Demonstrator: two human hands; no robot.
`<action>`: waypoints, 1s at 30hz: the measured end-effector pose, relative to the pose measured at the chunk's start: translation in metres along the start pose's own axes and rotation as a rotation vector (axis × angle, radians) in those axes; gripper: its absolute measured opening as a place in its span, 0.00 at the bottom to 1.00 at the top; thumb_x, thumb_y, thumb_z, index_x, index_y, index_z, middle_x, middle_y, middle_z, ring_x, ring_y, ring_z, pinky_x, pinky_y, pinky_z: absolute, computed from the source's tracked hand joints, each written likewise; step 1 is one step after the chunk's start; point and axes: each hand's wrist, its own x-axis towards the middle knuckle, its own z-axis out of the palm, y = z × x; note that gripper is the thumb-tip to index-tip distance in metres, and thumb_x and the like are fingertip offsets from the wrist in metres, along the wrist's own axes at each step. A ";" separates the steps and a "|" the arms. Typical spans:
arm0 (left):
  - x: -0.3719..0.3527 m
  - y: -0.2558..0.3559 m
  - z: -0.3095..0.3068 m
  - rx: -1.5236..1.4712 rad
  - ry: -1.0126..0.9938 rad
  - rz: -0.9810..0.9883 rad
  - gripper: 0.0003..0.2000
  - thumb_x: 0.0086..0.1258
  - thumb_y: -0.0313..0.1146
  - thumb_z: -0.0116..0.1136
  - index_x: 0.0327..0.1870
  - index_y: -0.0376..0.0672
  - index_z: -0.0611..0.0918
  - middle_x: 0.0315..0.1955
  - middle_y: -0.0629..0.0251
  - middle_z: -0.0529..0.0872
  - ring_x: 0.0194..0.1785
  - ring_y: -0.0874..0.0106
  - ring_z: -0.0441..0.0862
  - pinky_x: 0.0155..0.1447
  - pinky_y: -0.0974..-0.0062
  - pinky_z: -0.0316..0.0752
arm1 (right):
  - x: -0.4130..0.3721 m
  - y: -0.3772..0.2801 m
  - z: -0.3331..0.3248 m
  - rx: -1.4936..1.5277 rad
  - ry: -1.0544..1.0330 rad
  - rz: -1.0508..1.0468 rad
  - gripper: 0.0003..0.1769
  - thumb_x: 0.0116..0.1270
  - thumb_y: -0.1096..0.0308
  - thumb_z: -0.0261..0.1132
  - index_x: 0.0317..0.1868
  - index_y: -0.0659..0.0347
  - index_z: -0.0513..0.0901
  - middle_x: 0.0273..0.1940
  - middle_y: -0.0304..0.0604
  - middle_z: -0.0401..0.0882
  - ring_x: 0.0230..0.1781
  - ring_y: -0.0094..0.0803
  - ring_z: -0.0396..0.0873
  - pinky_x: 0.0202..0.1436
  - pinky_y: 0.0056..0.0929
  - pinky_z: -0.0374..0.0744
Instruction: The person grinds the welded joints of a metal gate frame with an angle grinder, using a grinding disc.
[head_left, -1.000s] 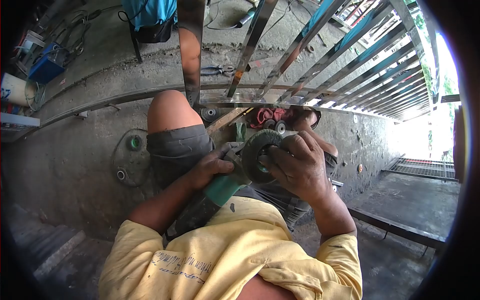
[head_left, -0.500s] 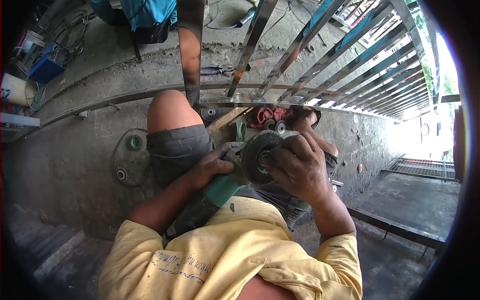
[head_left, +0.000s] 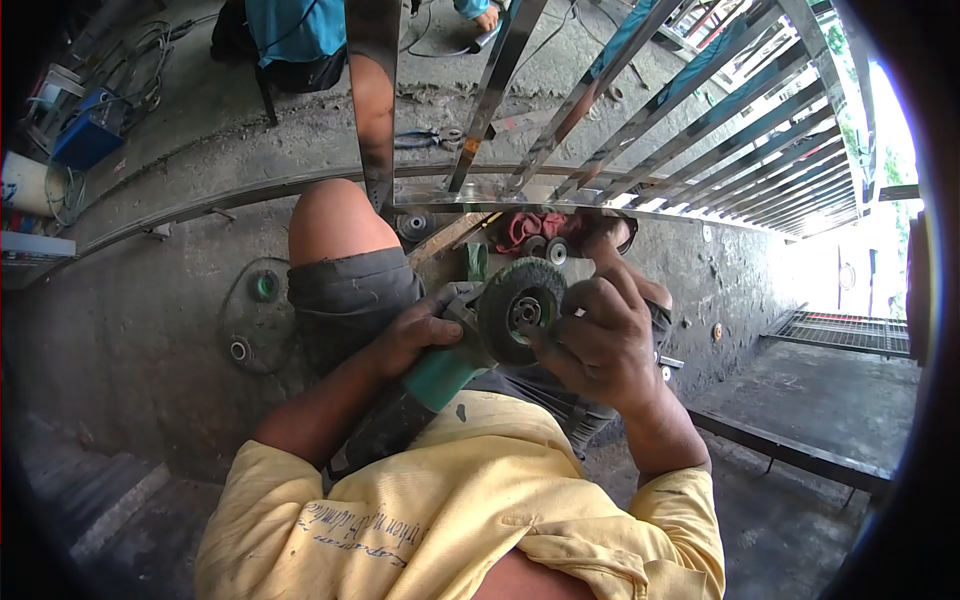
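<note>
An angle grinder with a green and black body lies across my lap, and my left hand is wrapped round its head end. Its round, dark, rough-edged disc faces up and to the right, with the metal hub showing in the middle. At the right edge of the disc is my right hand, its fingers curled in and the thumb side close to the hub. What those fingers hold, if anything, is hidden.
A shiny metal railing with many bars stands ahead and to the right. Spare discs and a red cloth lie beyond the grinder. Pliers rest on the concrete. Another person in blue is behind the railing.
My right hand has drawn off the hub to the right, uncovering the disc's middle. The disc now faces more toward me. Another person's hand has come into view at the top.
</note>
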 end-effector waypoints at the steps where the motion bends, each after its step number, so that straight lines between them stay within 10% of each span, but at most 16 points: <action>1: 0.000 -0.001 -0.002 0.014 0.000 -0.009 0.41 0.62 0.44 0.67 0.74 0.34 0.63 0.59 0.51 0.80 0.57 0.64 0.84 0.62 0.66 0.79 | 0.001 -0.002 0.000 -0.019 0.026 0.014 0.15 0.49 0.62 0.80 0.36 0.54 0.86 0.42 0.39 0.74 0.39 0.39 0.73 0.40 0.39 0.74; 20: -0.004 -0.001 -0.001 0.014 0.009 0.001 0.42 0.60 0.44 0.66 0.75 0.35 0.63 0.59 0.52 0.80 0.58 0.64 0.82 0.64 0.65 0.78 | 0.000 -0.020 0.003 -0.059 0.030 0.116 0.19 0.49 0.54 0.81 0.34 0.56 0.86 0.46 0.41 0.77 0.49 0.44 0.70 0.51 0.43 0.73; 30: 0.002 -0.012 -0.013 0.024 -0.016 0.035 0.41 0.62 0.44 0.66 0.74 0.36 0.63 0.58 0.53 0.81 0.56 0.65 0.84 0.62 0.67 0.79 | 0.002 -0.010 0.001 -0.005 -0.115 0.171 0.50 0.49 0.42 0.80 0.68 0.61 0.74 0.66 0.55 0.72 0.65 0.58 0.70 0.68 0.53 0.72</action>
